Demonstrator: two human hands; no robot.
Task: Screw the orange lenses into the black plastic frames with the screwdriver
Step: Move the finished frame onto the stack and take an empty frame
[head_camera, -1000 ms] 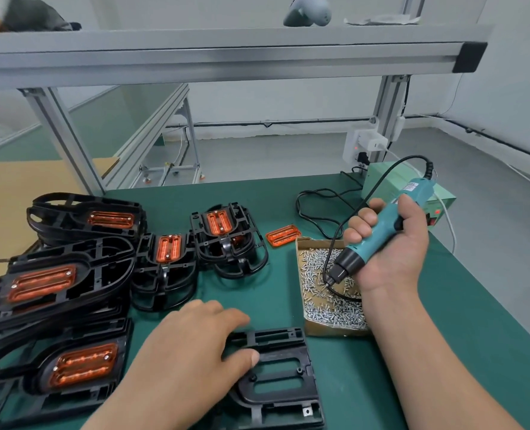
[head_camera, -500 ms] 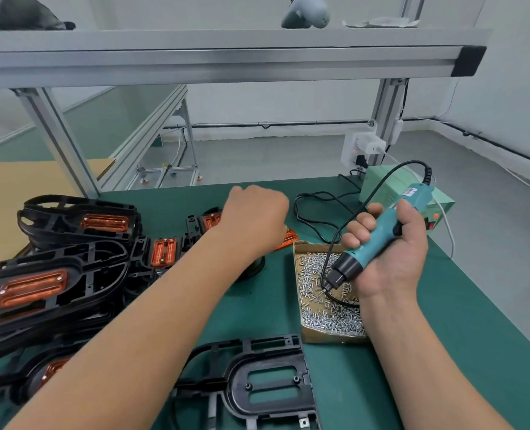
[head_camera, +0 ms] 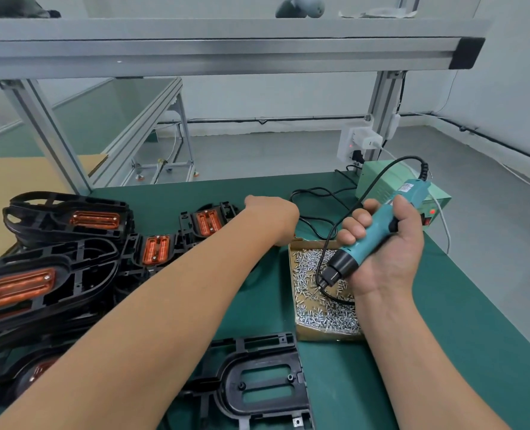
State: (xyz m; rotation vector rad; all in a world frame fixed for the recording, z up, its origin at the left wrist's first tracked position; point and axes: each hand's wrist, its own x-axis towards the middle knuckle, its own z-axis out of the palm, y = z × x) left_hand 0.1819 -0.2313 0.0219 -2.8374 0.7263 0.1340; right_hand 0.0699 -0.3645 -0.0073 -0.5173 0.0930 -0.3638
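My right hand (head_camera: 394, 256) grips the teal electric screwdriver (head_camera: 372, 237), tip pointing down-left over the box of screws (head_camera: 316, 311). My left hand (head_camera: 273, 217) reaches across the green mat to the far edge of that box, where a loose orange lens lay a second ago. Its fingers point away from me and down and are hidden, as is the lens. An empty black plastic frame (head_camera: 266, 389) lies near me, between my forearms. Several black frames fitted with orange lenses (head_camera: 18, 287) are piled at the left.
A green power supply (head_camera: 381, 186) with its black cable (head_camera: 316, 200) sits at the back right of the mat. Aluminium posts (head_camera: 46, 131) and a shelf beam (head_camera: 226, 48) stand above the far edge. The table's right edge runs close to the screwdriver hand.
My left hand left the empty frame and reached forward over the mat to the spot of the loose lens. The right hand kept hold of the screwdriver almost unmoved.
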